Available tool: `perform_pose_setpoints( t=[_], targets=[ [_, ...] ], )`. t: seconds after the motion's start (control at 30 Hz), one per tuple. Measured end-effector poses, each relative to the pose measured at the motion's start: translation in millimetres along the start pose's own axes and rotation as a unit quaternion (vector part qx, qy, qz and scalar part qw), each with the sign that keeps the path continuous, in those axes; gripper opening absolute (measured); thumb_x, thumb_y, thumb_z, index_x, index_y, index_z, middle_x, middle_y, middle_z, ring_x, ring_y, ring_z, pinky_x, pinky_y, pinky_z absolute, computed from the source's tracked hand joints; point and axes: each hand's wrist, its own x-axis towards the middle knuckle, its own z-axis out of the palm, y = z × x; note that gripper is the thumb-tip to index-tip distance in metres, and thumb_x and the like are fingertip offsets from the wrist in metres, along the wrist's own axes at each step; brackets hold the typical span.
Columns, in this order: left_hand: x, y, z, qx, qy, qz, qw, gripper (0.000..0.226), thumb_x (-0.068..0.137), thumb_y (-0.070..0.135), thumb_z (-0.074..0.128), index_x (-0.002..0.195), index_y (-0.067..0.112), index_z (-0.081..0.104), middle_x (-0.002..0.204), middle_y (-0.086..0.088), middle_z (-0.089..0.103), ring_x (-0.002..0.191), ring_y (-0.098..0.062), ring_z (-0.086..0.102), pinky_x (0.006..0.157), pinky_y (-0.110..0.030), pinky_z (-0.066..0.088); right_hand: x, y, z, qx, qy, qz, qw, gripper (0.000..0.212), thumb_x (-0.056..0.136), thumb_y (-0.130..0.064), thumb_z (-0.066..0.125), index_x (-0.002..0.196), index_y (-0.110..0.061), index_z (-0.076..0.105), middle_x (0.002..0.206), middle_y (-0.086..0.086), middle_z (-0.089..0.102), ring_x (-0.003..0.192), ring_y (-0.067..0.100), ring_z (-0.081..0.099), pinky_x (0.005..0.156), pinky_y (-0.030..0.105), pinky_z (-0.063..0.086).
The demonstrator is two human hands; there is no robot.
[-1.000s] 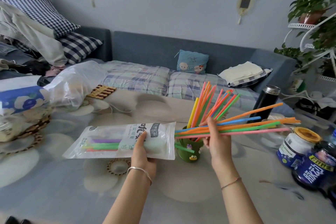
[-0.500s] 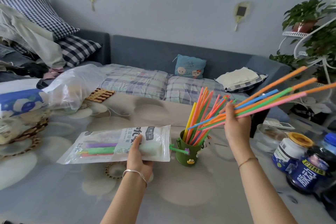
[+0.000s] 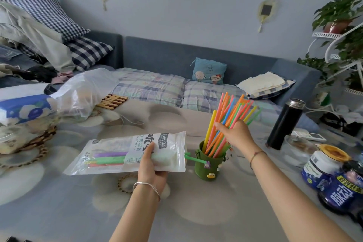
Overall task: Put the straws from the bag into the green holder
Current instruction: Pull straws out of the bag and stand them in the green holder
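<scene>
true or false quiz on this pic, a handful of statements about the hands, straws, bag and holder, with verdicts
1. The left hand holds the bag. True.
2. The green holder lies on its side. False: it stands upright on the table.
3. The right hand grips straws whose lower ends are in the holder. True.
4. The bag is empty. False: leftover straws, purple, green and orange, show inside it.
5. The black flask stands left of the bag. False: it stands to the right of the holder.
</scene>
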Motion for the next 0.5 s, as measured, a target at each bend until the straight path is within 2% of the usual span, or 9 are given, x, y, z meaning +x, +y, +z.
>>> perform_pose_setpoints(
  t=[0.1,0.23,0.3,0.4,0.5],
  targets=[
    [0.6,0.2,-0.1,-0.003,0.013,-0.009,1.000,0.006,0.092,0.022,0.061,0.093,0.016,0.061,0.095,-0.004,0.067,0.090,-0.022,0.064,0.110,-0.050,0.041,2.0,-2.0,-1.8,-0.010,-0.032,0.003,0.999,0.029,0.082,-0.034,0.067,0.082,-0.005,0.062,0.059,0.003,0.057,0.052,0.018,0.055,0.054,0.027,0.047],
    [-0.8,0.8,1.2,-0.007,0.013,-0.010,1.000,0.005,0.091,0.021,0.062,0.093,0.017,0.061,0.098,-0.004,0.066,0.099,-0.024,0.062,0.110,-0.051,0.041,8.0,-9.4,-11.9,0.047,0.071,-0.037,0.996,0.018,0.079,-0.031,0.071,0.072,-0.017,0.062,0.065,0.000,0.064,0.055,0.012,0.060,0.052,0.024,0.045],
    [-1.3,0.6,0.9,-0.007,0.014,-0.010,1.000,0.008,0.091,0.021,0.062,0.097,0.017,0.060,0.109,-0.006,0.066,0.108,-0.026,0.061,0.110,-0.051,0.041,9.6,-11.6,-15.6,0.073,0.097,-0.034,0.992,0.017,0.079,-0.026,0.072,0.085,-0.013,0.062,0.078,0.004,0.068,0.062,0.017,0.065,0.057,0.030,0.053],
    [-1.7,-0.2,0.4,-0.008,0.007,-0.011,1.000,0.014,0.091,0.021,0.062,0.104,0.016,0.059,0.117,-0.008,0.063,0.121,-0.029,0.058,0.110,-0.054,0.040,6.7,-11.7,-17.4,0.102,0.145,-0.033,0.984,0.041,0.077,-0.018,0.074,0.110,-0.009,0.051,0.099,0.007,0.065,0.074,0.025,0.067,0.067,0.038,0.057],
    [-1.0,-1.1,0.0,-0.008,0.005,-0.005,1.000,0.023,0.091,0.021,0.062,0.113,0.016,0.058,0.112,-0.007,0.066,0.112,-0.027,0.061,0.109,-0.053,0.041,-4.3,-14.1,-17.6,0.127,0.197,-0.060,0.970,0.044,0.077,-0.012,0.073,0.109,-0.012,0.043,0.106,0.007,0.057,0.076,0.020,0.063,0.061,0.023,0.050]
  ],
)
